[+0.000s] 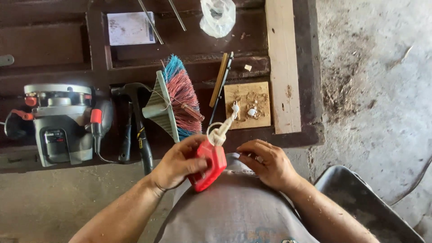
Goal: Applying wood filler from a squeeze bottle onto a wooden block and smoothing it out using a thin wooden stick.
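- Left hand [177, 164]: fingers wrapped around red glue bottle [208, 167], white nozzle tilted away (toward small wood block [248, 104])
- Right hand [266, 163]: fingers loosely curled, holding nothing, just beside bottle

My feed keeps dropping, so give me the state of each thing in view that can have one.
red glue bottle: held tilted, nozzle toward the bench
nozzle cap: off, hanging by the tip
left hand: gripping the bottle
right hand: empty, fingers curled
small wood block: lying flat, white blobs on top
brush: on its side
hammer: lying flat
router: upright, untouched
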